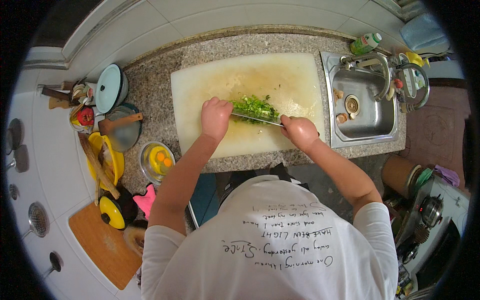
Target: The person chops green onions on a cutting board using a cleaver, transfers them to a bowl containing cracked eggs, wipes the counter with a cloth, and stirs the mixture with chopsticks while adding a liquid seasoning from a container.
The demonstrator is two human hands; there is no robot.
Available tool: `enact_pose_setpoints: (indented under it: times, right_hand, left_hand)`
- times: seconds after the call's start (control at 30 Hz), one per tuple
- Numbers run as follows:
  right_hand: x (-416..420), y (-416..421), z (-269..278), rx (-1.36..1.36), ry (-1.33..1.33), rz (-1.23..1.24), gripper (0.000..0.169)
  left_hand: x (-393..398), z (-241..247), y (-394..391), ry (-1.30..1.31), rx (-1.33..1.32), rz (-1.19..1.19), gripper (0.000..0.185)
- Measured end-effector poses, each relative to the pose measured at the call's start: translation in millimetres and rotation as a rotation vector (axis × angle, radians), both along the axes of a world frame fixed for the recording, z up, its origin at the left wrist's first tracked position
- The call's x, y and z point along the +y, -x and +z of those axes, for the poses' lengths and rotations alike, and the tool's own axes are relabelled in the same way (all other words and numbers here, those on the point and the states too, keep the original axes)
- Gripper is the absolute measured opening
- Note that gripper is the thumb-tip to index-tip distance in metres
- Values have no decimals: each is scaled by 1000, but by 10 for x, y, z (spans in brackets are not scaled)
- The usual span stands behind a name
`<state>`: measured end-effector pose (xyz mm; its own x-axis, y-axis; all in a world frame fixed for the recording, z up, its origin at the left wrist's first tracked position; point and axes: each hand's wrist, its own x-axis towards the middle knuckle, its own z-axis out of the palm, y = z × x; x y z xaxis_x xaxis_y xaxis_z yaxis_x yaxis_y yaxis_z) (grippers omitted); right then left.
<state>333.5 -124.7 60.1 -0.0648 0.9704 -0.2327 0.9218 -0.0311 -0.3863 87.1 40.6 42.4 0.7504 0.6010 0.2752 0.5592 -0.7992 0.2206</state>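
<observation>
A large white cutting board [210, 84] lies on the granite counter, with a pile of chopped green leaves [255, 105] near its middle. A knife [257, 118] spans the near edge of the pile, its blade over or against the greens. My right hand [300, 131] is closed round the knife's handle, which it mostly hides. At the other end, my left hand [216, 114] is on the blade's tip end; its fingers are partly hidden, though they look closed on it. A few small green bits lie scattered on the board.
Right of the board is a steel sink [375, 125] with a curved faucet [386, 78] and eggshells inside. Leftwards stand a metal bowl of cracked eggs [144, 170], a yellow basin [119, 168], a light-blue lidded pot [108, 88] and a wooden board [101, 243].
</observation>
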Motion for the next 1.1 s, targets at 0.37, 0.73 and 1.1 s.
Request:
enact_pose_setpoints:
  times: [0.37, 0.73, 1.1]
  right_hand:
    - [-82, 229, 364, -28, 130, 1, 18]
    - [-108, 129, 185, -14, 31, 15, 19]
    - [36, 64, 110, -36, 31, -19, 19]
  left_hand:
    - [-6, 113, 206, 73, -28, -84, 3]
    - [-43, 43, 175, 72, -19, -79, 4]
    - [39, -20, 99, 21, -29, -39, 5]
